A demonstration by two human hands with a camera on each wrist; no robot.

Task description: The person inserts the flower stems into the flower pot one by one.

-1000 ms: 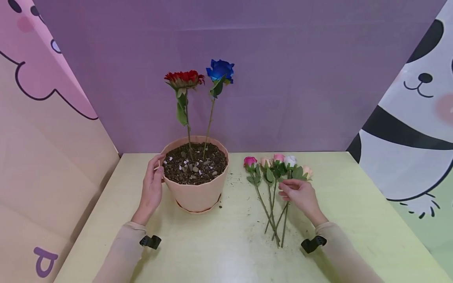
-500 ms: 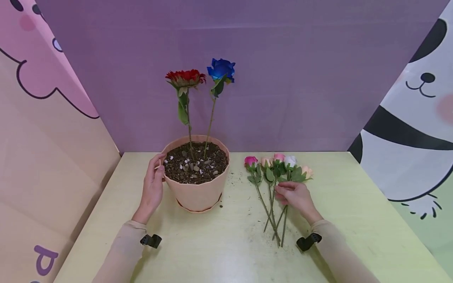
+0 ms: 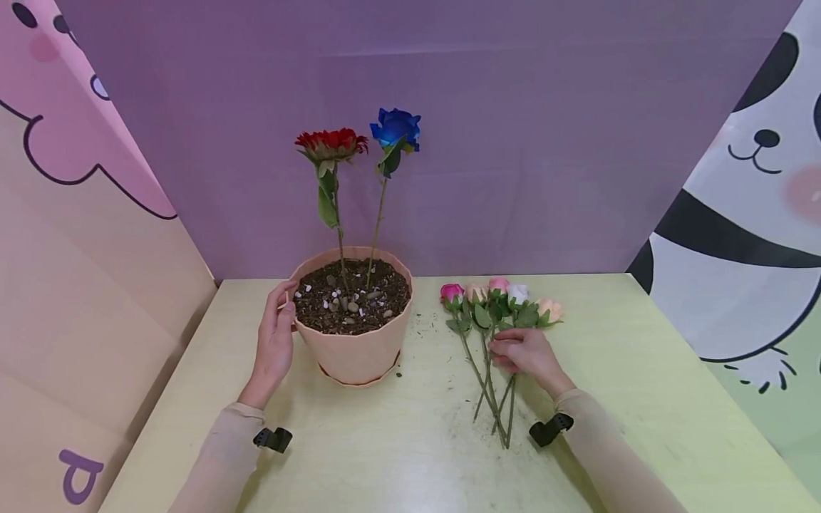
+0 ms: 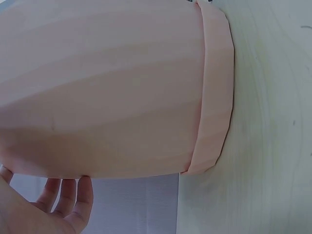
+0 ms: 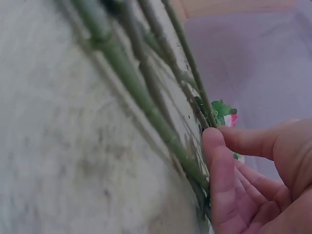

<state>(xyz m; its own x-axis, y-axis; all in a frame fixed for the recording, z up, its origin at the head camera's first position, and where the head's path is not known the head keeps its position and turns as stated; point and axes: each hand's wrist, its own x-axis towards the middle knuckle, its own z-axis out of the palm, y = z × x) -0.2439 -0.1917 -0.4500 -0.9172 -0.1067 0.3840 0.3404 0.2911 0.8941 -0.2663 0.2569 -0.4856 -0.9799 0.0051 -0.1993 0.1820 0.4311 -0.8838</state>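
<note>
My left hand [image 3: 276,349] rests its fingers and thumb against the left side of a pink flower pot [image 3: 353,356]. In the left wrist view its fingertips [image 4: 85,187] touch the pot wall. Dark soil with pebbles fills the pot, and a red flower [image 3: 332,144] and a blue rose [image 3: 395,130] stand upright in it. On the table, my right hand [image 3: 526,356] pinches a rose stem [image 5: 192,63] between thumb and forefinger; which bloom it belongs to I cannot tell. Around it lie a magenta rose [image 3: 452,293], a pink rose [image 3: 498,285], a white rose [image 3: 517,293] and peach roses [image 3: 549,310].
The pale table [image 3: 385,456] carries soil crumbs beside the pot and under the stems. A purple backdrop [image 3: 545,142] stands behind it. Printed panels flank both sides, with a panda [image 3: 750,235] on the right one. Several loose stems cross in front of the right hand.
My right hand has moved left across the stems and now pinches one. The pink, white and right-hand peach blooms have shifted slightly left. My left hand stays on the pot.
</note>
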